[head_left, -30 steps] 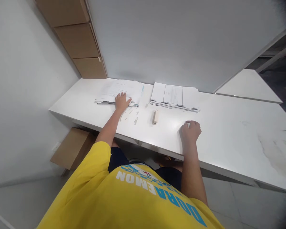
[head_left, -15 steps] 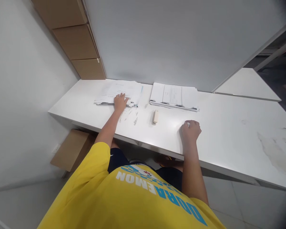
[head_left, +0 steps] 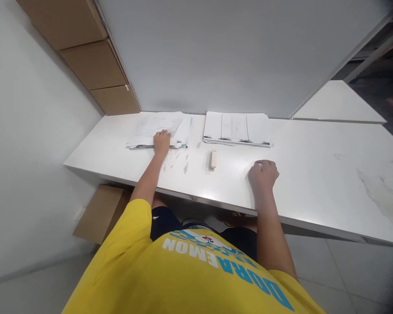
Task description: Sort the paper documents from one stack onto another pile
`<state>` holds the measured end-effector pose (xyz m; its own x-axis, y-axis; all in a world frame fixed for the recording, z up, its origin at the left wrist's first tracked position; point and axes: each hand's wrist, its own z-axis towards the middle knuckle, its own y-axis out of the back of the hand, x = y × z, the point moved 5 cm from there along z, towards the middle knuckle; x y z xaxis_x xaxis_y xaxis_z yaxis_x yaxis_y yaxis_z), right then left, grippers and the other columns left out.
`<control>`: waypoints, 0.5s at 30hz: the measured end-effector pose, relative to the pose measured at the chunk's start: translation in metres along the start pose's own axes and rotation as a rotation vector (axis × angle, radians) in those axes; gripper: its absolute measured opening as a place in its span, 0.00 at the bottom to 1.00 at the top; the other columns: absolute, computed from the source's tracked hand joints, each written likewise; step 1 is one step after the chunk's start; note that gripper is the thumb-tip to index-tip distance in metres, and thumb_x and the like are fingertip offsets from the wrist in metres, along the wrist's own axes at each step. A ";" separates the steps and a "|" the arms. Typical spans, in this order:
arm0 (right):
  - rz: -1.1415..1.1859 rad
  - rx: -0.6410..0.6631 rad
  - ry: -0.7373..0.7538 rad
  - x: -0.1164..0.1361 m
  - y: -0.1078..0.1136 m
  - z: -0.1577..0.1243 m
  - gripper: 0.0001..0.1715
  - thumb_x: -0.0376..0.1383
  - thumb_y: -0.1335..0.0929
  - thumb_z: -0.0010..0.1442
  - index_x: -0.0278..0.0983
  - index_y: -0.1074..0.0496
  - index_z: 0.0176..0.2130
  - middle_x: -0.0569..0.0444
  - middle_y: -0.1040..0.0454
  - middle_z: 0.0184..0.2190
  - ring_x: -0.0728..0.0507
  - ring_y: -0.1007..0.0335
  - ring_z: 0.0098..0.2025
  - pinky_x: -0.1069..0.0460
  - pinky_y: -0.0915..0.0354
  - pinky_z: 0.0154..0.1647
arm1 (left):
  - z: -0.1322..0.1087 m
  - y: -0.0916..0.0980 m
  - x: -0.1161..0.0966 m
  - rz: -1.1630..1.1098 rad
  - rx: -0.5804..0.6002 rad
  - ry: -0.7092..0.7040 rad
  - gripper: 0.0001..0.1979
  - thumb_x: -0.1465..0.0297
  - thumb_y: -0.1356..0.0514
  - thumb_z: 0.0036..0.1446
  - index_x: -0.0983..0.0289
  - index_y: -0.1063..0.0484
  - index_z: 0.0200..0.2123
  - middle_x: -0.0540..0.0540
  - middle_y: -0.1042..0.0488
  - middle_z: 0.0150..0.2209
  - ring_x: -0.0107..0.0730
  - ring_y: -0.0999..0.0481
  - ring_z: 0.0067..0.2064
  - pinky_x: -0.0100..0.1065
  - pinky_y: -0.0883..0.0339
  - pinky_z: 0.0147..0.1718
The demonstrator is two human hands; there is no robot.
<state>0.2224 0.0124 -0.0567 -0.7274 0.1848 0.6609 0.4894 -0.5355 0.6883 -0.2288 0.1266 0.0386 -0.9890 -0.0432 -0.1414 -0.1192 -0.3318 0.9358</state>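
My left hand lies on the front of the left paper stack, its fingers curled on the top sheet, whose right side bends up a little. My right hand rests closed on the white table, right of centre. A bit of something small and white peeks out between its thumb and fingers, too hidden to name. Between the two hands lies a cream stapler, touched by neither. Behind it is a second paper stack with a boxed print on its top sheet.
The white table runs along a grey panel. Brown boxes are piled at its far left end, and another cardboard box stands below the table on the left. Stains mark the tabletop at the right.
My left fingers have curled in from lying spread on the sheet, and the sheet's right side now lifts. My right hand stays closed in about the same place. The view has shifted slightly.
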 end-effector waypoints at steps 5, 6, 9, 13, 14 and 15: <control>0.001 -0.007 0.008 0.000 0.000 0.000 0.16 0.35 0.38 0.54 0.36 0.24 0.37 0.41 0.27 0.47 0.34 0.32 0.50 0.37 0.40 0.56 | 0.003 0.014 -0.011 0.066 -0.019 -0.049 0.18 0.69 0.54 0.71 0.66 0.25 0.47 0.67 0.21 0.46 0.52 0.27 0.51 0.46 0.40 0.49; 0.000 -0.010 0.010 0.001 0.001 0.000 0.16 0.34 0.38 0.54 0.36 0.24 0.37 0.41 0.28 0.47 0.34 0.32 0.50 0.38 0.40 0.56 | -0.001 0.018 -0.018 0.070 -0.024 -0.091 0.18 0.69 0.54 0.71 0.66 0.25 0.46 0.66 0.20 0.44 0.51 0.27 0.50 0.46 0.40 0.48; -0.006 -0.006 0.006 0.002 0.002 0.001 0.14 0.34 0.38 0.54 0.36 0.24 0.37 0.41 0.28 0.46 0.35 0.32 0.49 0.37 0.40 0.56 | -0.029 0.034 -0.047 0.056 -0.029 -0.220 0.16 0.69 0.53 0.71 0.64 0.25 0.42 0.64 0.20 0.42 0.50 0.25 0.48 0.45 0.40 0.45; 0.046 -0.008 0.008 0.008 0.010 0.002 0.14 0.34 0.38 0.54 0.36 0.25 0.36 0.42 0.27 0.45 0.35 0.32 0.50 0.38 0.40 0.57 | -0.096 0.056 -0.083 0.026 -0.003 -0.270 0.17 0.67 0.52 0.72 0.64 0.24 0.41 0.63 0.20 0.40 0.49 0.24 0.46 0.45 0.38 0.43; 0.086 -0.019 0.014 0.012 0.014 -0.001 0.14 0.34 0.38 0.54 0.36 0.25 0.36 0.43 0.26 0.44 0.36 0.32 0.50 0.38 0.39 0.57 | -0.115 0.060 -0.089 0.010 0.013 -0.258 0.17 0.66 0.52 0.72 0.63 0.24 0.42 0.62 0.20 0.40 0.48 0.24 0.46 0.45 0.37 0.44; 0.136 -0.027 0.013 0.017 0.019 -0.005 0.14 0.34 0.39 0.54 0.36 0.26 0.36 0.44 0.25 0.43 0.36 0.32 0.50 0.39 0.38 0.56 | -0.134 0.063 -0.095 -0.010 0.036 -0.239 0.17 0.66 0.52 0.72 0.63 0.24 0.43 0.62 0.20 0.41 0.48 0.24 0.47 0.45 0.36 0.44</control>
<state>0.2165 0.0012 -0.0339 -0.6612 0.0982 0.7437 0.5713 -0.5767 0.5840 -0.1310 -0.0161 0.0677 -0.9798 0.1855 -0.0744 -0.1281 -0.2973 0.9461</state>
